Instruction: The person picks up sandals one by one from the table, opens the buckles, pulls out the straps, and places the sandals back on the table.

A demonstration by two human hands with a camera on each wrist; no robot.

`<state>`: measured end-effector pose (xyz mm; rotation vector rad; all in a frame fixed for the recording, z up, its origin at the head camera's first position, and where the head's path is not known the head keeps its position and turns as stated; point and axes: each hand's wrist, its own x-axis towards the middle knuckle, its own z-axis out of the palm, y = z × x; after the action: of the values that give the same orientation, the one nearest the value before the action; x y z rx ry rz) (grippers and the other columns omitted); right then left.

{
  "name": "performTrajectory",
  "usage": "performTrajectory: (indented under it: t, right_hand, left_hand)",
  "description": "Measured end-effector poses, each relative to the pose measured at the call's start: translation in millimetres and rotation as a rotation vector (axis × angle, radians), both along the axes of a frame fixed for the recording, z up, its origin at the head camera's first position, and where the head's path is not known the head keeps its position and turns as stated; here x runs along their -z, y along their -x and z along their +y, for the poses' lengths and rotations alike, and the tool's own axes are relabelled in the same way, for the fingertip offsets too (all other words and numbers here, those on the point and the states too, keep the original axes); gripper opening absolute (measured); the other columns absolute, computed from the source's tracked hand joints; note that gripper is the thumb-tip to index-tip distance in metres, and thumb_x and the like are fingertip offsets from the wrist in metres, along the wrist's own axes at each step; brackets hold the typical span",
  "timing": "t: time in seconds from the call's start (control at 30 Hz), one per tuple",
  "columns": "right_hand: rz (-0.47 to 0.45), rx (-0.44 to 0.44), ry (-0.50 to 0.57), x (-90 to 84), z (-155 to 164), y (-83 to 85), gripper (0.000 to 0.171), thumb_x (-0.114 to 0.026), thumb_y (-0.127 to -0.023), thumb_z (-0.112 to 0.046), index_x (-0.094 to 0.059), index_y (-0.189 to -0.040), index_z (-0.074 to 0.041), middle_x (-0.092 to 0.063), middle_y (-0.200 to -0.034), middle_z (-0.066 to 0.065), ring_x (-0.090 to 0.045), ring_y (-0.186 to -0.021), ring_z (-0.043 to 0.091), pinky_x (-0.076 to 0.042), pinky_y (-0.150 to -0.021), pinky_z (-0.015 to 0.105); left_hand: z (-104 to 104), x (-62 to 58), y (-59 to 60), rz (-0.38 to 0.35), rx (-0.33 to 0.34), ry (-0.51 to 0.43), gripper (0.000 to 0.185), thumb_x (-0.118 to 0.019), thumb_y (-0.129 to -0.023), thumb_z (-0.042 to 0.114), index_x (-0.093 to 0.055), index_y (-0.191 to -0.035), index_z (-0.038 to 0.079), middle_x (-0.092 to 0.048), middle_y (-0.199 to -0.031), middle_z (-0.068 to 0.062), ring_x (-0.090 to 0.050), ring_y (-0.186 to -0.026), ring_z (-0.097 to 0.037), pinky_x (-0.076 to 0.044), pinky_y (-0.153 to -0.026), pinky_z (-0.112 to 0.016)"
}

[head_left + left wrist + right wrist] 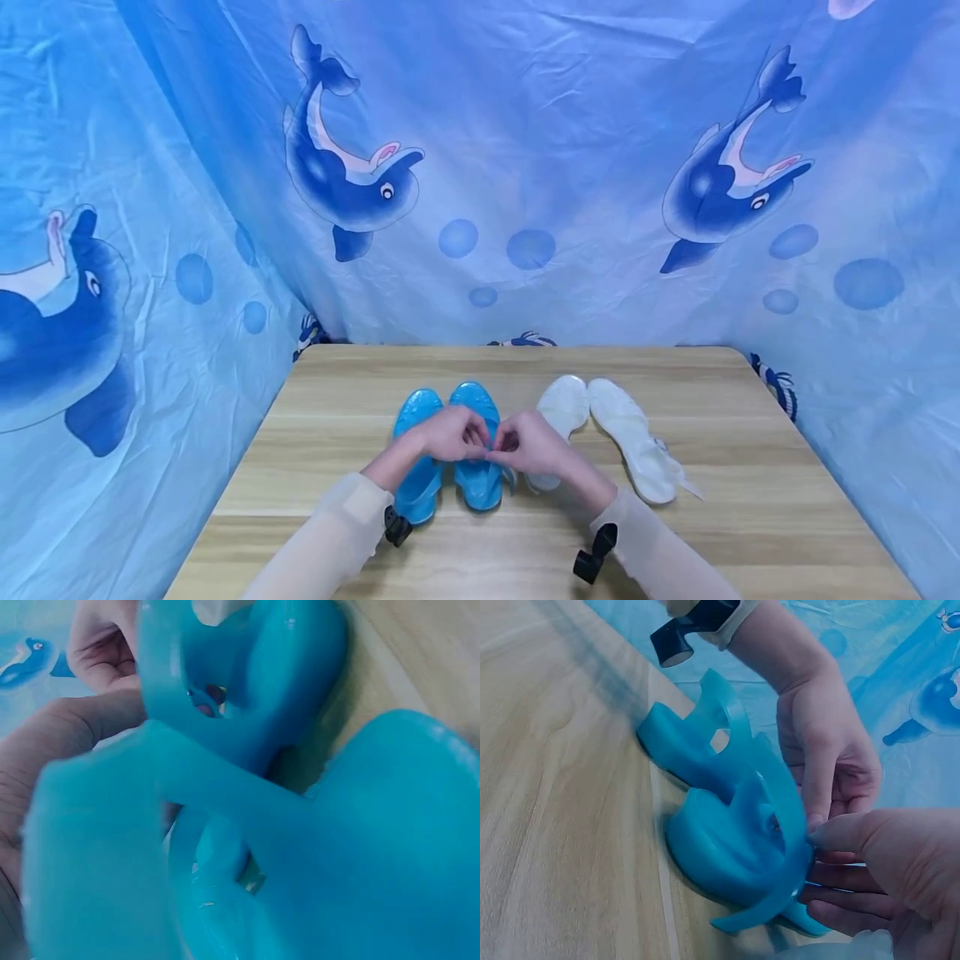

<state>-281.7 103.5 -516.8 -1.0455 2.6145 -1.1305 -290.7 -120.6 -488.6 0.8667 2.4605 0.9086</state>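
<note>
The blue sandal (476, 483) nearest the hands lies on the worktop, sole down, its toe pointing away from the person. Its strap (780, 802) arches up at the heel, and the left hand (450, 435) and right hand (534, 446) meet at it, each grip clamped on the strap between thumb and fingers; the exact spot pinched is hidden. A second blue sandal (418, 487) lies just beside it, beyond the left hand. On the other side are two white sandals, one (562, 404) partly hidden by the right hand, the other (633, 429) angled outward. Behind the worktop (487, 558) hangs a blue curtain (577, 167) printed with dolphins.
</note>
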Motion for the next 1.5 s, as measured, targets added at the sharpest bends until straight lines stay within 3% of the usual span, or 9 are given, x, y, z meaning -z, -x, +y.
performTrajectory:
  t: [0.17, 0.33, 0.5, 0.63, 0.77, 0.9, 1.07, 1.23, 1.5]
  right_hand:
    - [-0.005, 0.011, -0.009, -2.0, 1.8, -1.8, 0.01, -0.082, -0.096, -0.021, -0.079, -0.086, -0.021, -0.077, -0.083, -0.011, -0.07, -0.077, -0.003, -0.06, -0.074, 0.018]
    - [-0.014, 0.098, 0.025, -3.7, -3.4, -2.7, 0.012, -0.083, -0.095, -0.025, -0.078, -0.085, -0.023, -0.077, -0.083, -0.012, -0.07, -0.077, -0.002, -0.059, -0.075, 0.02]
    - [-0.033, 0.172, 0.055, -6.3, -8.6, -4.0, 0.012, -0.085, -0.093, -0.026, -0.078, -0.083, -0.024, -0.077, -0.083, -0.012, -0.071, -0.079, 0.0, -0.06, -0.076, 0.021]
    - [-0.052, 0.183, 0.052, -6.7, -10.3, -5.3, 0.014, -0.086, -0.092, -0.025, -0.076, -0.082, -0.023, -0.076, -0.082, -0.012, -0.07, -0.078, 0.001, -0.06, -0.075, 0.021]
    - [-0.053, 0.179, 0.054, -4.7, -10.2, -6.3, 0.016, -0.086, -0.092, -0.024, -0.074, -0.081, -0.021, -0.076, -0.082, -0.011, -0.07, -0.077, 0.002, -0.06, -0.075, 0.021]
    - [-0.043, 0.206, 0.047, -1.5, -9.6, -7.1, 0.017, -0.086, -0.092, -0.025, -0.073, -0.08, -0.022, -0.076, -0.083, -0.011, -0.069, -0.077, 0.002, -0.06, -0.074, 0.021]
    - [-0.046, 0.24, 0.061, 2.1, -8.9, -11.3, 0.016, -0.087, -0.09, -0.024, -0.075, -0.08, -0.022, -0.075, -0.08, -0.01, -0.067, -0.075, 0.002, -0.058, -0.071, 0.021]
    - [-0.064, 0.264, 0.069, 7.4, -8.7, -16.8, 0.015, -0.088, -0.089, -0.024, -0.077, -0.08, -0.023, -0.074, -0.078, -0.012, -0.067, -0.073, 0.001, -0.058, -0.068, 0.02]
    - [-0.065, 0.268, 0.073, 9.2, -8.2, -18.0, 0.021, -0.087, -0.09, -0.022, -0.072, -0.076, -0.02, -0.073, -0.076, -0.01, -0.066, -0.071, 0.003, -0.057, -0.068, 0.021]
  left_hand:
    - [0.4, -0.9, 1.5, 0.051, -0.016, -0.03, 0.006, -0.077, -0.099, 0.019, -0.081, -0.103, 0.016, -0.078, -0.093, 0.004, -0.071, -0.084, -0.007, -0.059, -0.076, -0.021]
    - [-2.0, -4.7, 8.1, 0.1, 0.02, -0.011, 0.006, -0.074, -0.102, 0.019, -0.079, -0.104, 0.016, -0.077, -0.098, 0.004, -0.069, -0.088, -0.006, -0.059, -0.08, -0.021]
    - [-8.5, -7.2, 10.1, 0.092, -0.003, -0.039, 0.008, -0.073, -0.103, 0.02, -0.079, -0.105, 0.016, -0.076, -0.099, 0.004, -0.069, -0.089, -0.008, -0.06, -0.082, -0.024]
    - [-11.4, -4.3, 8.0, 0.107, -0.027, -0.03, 0.011, -0.072, -0.103, 0.02, -0.078, -0.11, 0.014, -0.077, -0.1, 0.004, -0.07, -0.092, -0.007, -0.06, -0.084, -0.025]
    - [-9.0, -2.3, 5.6, 0.161, 0.01, -0.017, 0.017, -0.073, -0.102, 0.017, -0.079, -0.117, 0.012, -0.079, -0.101, 0.001, -0.071, -0.09, -0.006, -0.061, -0.082, -0.024]
    - [-5.1, -2.0, 5.2, 0.196, 0.031, -0.003, 0.014, -0.075, -0.101, 0.019, -0.082, -0.113, 0.016, -0.081, -0.101, 0.003, -0.071, -0.088, -0.003, -0.06, -0.081, -0.021]
    - [-5.4, 1.3, 4.6, 0.165, 0.018, -0.012, 0.011, -0.072, -0.103, 0.02, -0.081, -0.11, 0.018, -0.079, -0.104, 0.004, -0.071, -0.092, -0.004, -0.06, -0.084, -0.022]
    - [-7.0, 5.3, -0.2, 0.103, -0.045, -0.049, 0.014, -0.071, -0.104, 0.017, -0.079, -0.112, 0.01, -0.078, -0.1, 0.003, -0.071, -0.092, -0.008, -0.06, -0.082, -0.025]
    - [3.8, 0.3, -6.8, 0.186, -0.001, -0.014, 0.018, -0.077, -0.099, 0.016, -0.08, -0.116, 0.012, -0.078, -0.1, -0.001, -0.067, -0.079, -0.007, -0.057, -0.072, -0.021]
